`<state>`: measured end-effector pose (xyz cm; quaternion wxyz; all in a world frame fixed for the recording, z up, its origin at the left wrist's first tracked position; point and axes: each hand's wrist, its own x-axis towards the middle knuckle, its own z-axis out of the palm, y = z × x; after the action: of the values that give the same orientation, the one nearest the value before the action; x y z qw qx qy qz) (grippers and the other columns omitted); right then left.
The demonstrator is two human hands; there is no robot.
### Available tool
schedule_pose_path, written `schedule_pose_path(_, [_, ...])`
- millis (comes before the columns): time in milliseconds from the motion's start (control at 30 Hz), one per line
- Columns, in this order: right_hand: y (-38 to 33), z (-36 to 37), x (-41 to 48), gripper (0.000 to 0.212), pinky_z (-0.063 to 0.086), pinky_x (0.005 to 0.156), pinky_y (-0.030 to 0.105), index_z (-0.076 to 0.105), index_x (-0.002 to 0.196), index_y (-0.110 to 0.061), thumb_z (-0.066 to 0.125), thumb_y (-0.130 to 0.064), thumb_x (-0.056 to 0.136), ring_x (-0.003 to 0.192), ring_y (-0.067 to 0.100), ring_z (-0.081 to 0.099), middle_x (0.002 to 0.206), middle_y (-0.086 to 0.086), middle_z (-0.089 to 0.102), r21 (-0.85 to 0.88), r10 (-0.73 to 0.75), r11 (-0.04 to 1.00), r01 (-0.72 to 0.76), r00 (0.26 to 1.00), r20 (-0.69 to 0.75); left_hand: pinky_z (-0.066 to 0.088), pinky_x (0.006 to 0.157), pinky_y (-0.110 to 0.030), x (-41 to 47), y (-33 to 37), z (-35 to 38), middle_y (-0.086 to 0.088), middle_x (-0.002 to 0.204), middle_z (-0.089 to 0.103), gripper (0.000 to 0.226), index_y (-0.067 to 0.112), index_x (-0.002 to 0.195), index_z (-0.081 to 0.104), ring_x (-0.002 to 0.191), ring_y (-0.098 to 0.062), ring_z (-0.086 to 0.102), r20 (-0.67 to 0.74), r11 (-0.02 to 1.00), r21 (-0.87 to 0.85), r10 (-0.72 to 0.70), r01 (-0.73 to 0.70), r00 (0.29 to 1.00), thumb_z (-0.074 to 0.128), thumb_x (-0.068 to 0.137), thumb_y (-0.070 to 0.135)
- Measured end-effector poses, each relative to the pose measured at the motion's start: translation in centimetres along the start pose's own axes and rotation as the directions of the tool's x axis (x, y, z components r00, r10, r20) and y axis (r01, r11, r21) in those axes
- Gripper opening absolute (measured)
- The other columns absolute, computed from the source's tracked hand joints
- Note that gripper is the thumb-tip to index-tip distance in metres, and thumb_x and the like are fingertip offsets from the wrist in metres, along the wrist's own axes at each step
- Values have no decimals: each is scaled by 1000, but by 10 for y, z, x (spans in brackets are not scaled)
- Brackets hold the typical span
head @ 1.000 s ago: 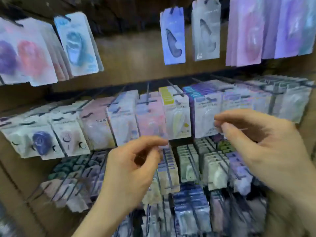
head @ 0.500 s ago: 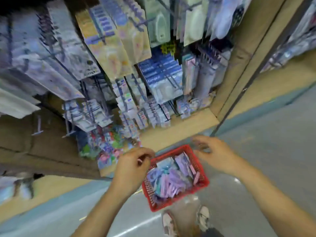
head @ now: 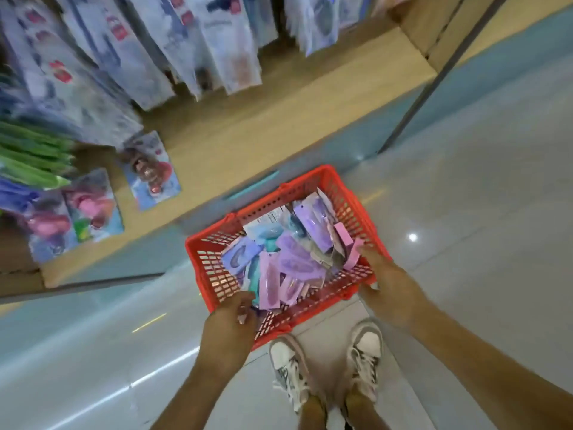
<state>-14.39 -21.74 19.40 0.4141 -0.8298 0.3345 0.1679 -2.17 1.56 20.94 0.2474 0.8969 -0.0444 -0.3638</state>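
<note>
Along the left edge of the wooden shelf base [head: 279,119], green packets [head: 31,156] hang above blister packs of toys [head: 152,172] lying flat on the wood. Blurred pale packets hang in rows above them.

The left hand [head: 231,321] hovers over the near left corner of the red basket [head: 214,274], its fingers [head: 245,301] curled downward. A small pink and purple sliver shows beneath them, but I cannot tell whether the hand pinches it or merely covers it.

The basket stands on the grey floor [head: 465,212], just in front of the shelf base and close ahead of two pale sneakers [head: 288,361]. It is heaped with purple, pink and teal packets [head: 294,259].

The right hand [head: 387,283] lies over the basket's near right corner, spread open. Its fingertips touch a pink packet [head: 352,259] leaning against the right wall, its thumb lies along the near rim, and it grips nothing.
</note>
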Motion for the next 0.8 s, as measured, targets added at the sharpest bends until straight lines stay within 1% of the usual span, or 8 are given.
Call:
schedule_pose_path(100, [36, 42, 44, 62, 41, 100, 35, 40, 146, -19, 64, -15, 89, 124, 32, 53, 135, 9, 57, -96, -6, 995, 4, 1000, -14, 41, 75, -23, 48, -33, 47, 2, 97, 67, 27, 15, 114, 69, 94, -22, 65, 25, 998, 57, -35, 33, 999, 67, 88, 11])
schedule_pose_path(233, [65, 84, 106, 65, 41, 101, 40, 33, 147, -23, 60, -32, 89, 124, 33, 45, 139, 9, 49, -343, -64, 938, 49, 997, -34, 42, 95, -30, 112, -68, 96, -8, 128, 63, 42, 14, 127, 61, 113, -24, 59, 20, 991, 127, -50, 47, 999, 69, 88, 25])
schedule_pose_path(433, [86, 116, 176, 84, 31, 109, 50, 7, 154, -30, 52, -58, 88, 141, 36, 25, 156, 16, 22, -548, -25, 836, -9, 998, -55, 36, 102, -33, 185, -62, 144, -15, 138, 53, 60, 6, 140, 47, 128, -30, 47, -34, 993, 99, 63, -59, 997, 69, 88, 28])
schedule_pose_path(533, [94, 130, 196, 78, 30, 107, 52, 25, 150, -20, 42, -63, 87, 141, 35, 24, 154, 16, 27, -697, -121, 716, 47, 991, -58, 42, 98, -37, 212, -60, 170, -12, 139, 52, 78, 13, 150, 27, 126, -30, 51, 3, 998, 58, 35, -35, 999, 68, 88, 37])
schedule_pose_path(600, [96, 140, 206, 75, 43, 94, 49, 48, 137, -11, 62, -56, 79, 127, 38, 45, 140, 22, 47, -759, -200, 642, 110, 979, -27, 45, 88, -36, 224, -57, 183, -9, 128, 61, 81, 17, 152, 20, 116, -32, 58, 15, 997, 69, 38, -39, 999, 66, 89, 39])
schedule_pose_path(667, [98, 151, 219, 82, 54, 75, 45, 59, 128, -9, 84, -46, 59, 110, 41, 58, 125, 28, 59, -750, -197, 648, 131, 980, 1, 44, 82, -34, 234, -52, 191, -10, 120, 64, 82, 20, 153, 17, 110, -34, 61, 1, 1000, 22, 9, -9, 1000, 67, 89, 39])
schedule_pose_path(733, [95, 162, 230, 90, 56, 69, 45, 51, 140, -12, 84, -38, 60, 116, 46, 54, 135, 33, 50, -722, -209, 675, 148, 978, 6, 46, 81, -35, 243, -47, 199, -11, 117, 66, 78, 24, 148, 23, 105, -35, 62, -25, 998, -52, -41, 39, 999, 70, 87, 39])
schedule_pose_path(800, [94, 172, 243, 87, 48, 95, 51, 17, 155, -22, 66, -35, 84, 140, 48, 24, 158, 27, 16, -687, -189, 714, 133, 982, -5, 44, 73, -32, 248, -46, 205, -8, 106, 67, 71, 25, 139, 31, 97, -35, 64, -31, 997, -60, -48, 46, 998, 73, 83, 37])
